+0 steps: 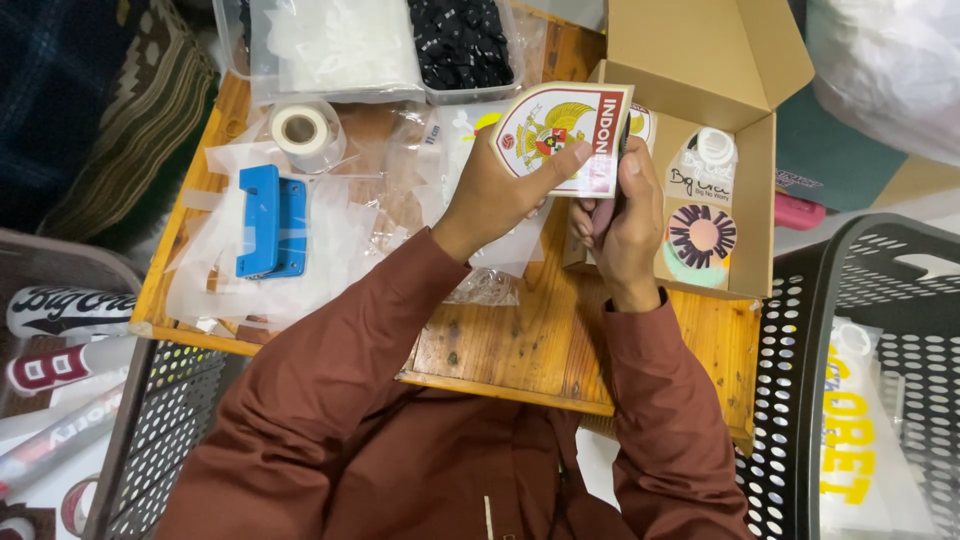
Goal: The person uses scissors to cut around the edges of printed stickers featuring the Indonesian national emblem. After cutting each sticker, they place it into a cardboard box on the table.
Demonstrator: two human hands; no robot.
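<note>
You hold a shield-shaped crest sticker (560,135), red and white with a gold bird emblem, above the far edge of the wooden table (520,340), just in front of the open cardboard box (715,70). Your left hand (490,190) pinches its lower edge, thumb on the printed face and fingers behind. Your right hand (625,215) is curled closed against its right side, around something I cannot make out.

The grip is the weak point, I judge. With the thumb pressing on the face, the sheet could crease or the print could smudge. Held by one edge over the box, it could also slip and drop among the stickers already lying inside. Loose clear plastic bags (330,230) spread over the left half of the table could snag a sleeve and drag the blue handheld tool (270,222) towards the near edge.

Counted: one crest sticker in hand; one open box, with at least three other stickers showing in it, one of them a round striped design (700,240). One tape roll (303,128) sits near the far left corner, beside one blue tool. Two clear trays (385,45) stand at the far edge, one with white pieces, one with black. Two perforated dark baskets flank you, one (860,350) on your right.
</note>
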